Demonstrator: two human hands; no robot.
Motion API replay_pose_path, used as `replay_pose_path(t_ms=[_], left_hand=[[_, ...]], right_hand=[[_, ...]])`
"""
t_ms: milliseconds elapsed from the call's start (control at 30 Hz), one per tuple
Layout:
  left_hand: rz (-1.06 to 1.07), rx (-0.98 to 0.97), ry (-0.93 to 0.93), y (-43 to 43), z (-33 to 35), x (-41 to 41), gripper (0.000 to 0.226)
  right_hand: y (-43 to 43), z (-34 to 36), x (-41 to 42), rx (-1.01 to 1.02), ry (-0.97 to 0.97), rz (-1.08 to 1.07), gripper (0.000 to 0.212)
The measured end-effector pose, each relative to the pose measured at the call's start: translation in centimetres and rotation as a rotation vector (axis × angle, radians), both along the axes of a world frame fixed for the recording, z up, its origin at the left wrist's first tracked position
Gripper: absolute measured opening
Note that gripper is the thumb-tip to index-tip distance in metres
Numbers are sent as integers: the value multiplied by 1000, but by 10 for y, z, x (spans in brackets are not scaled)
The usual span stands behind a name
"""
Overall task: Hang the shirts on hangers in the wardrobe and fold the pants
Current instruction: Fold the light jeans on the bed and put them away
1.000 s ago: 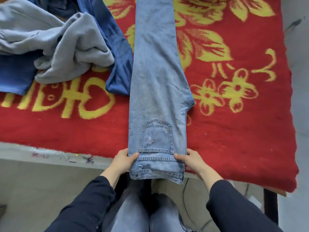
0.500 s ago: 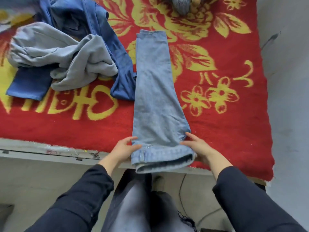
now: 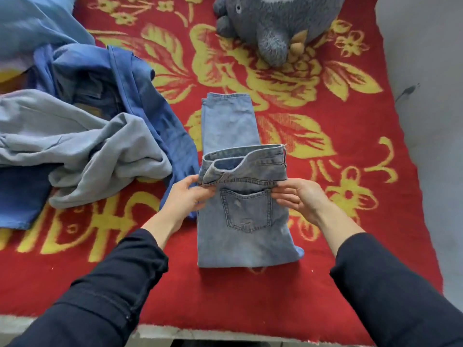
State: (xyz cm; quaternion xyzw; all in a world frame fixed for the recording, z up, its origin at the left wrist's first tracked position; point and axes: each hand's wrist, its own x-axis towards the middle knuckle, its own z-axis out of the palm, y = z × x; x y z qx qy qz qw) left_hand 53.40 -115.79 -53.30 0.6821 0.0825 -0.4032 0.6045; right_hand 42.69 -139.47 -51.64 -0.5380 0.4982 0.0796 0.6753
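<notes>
Light blue jeans (image 3: 240, 236) lie on the red blanket, legs pointing away from me. Their waist end is folded over the legs, back pocket facing up. My left hand (image 3: 186, 196) pinches the left side of the waistband. My right hand (image 3: 298, 197) grips the right side at the pocket's upper corner. The leg ends (image 3: 226, 113) stick out beyond the fold, flat on the blanket.
A grey sweatshirt (image 3: 82, 156) and dark blue garments (image 3: 140, 101) are heaped at the left, touching the jeans' left edge. A grey plush toy (image 3: 273, 23) sits at the far end. The red and yellow blanket (image 3: 350, 146) ends near a wall on the right.
The waist end hung over the near edge; both hands have lifted it and folded it forward onto the legs. The view has shifted forward over the blanket.
</notes>
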Motion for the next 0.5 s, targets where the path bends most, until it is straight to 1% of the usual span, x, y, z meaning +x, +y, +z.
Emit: replay_pose_path(t_ms=[67, 100, 167, 267, 300, 400, 500], left_hand=[[63, 6, -41, -13, -5, 22, 7], [92, 12, -59, -18, -7, 34, 6], [85, 45, -114, -28, -10, 58, 8], [61, 90, -237, -43, -12, 95, 8], [59, 102, -278, -48, -13, 108, 10], [74, 110, -374, -67, -14, 147, 13], [166, 74, -388, -85, -21, 183, 15]], right_hand=[[-6, -7, 21, -100, 12, 28, 26], [-9, -10, 31, -126, 17, 39, 27], [-17, -14, 51, -146, 18, 56, 26], [-33, -16, 86, -176, 2, 92, 12], [-38, -16, 99, -197, -6, 104, 10], [-54, -18, 141, -288, -18, 134, 14], [-65, -24, 180, -345, -46, 119, 16]])
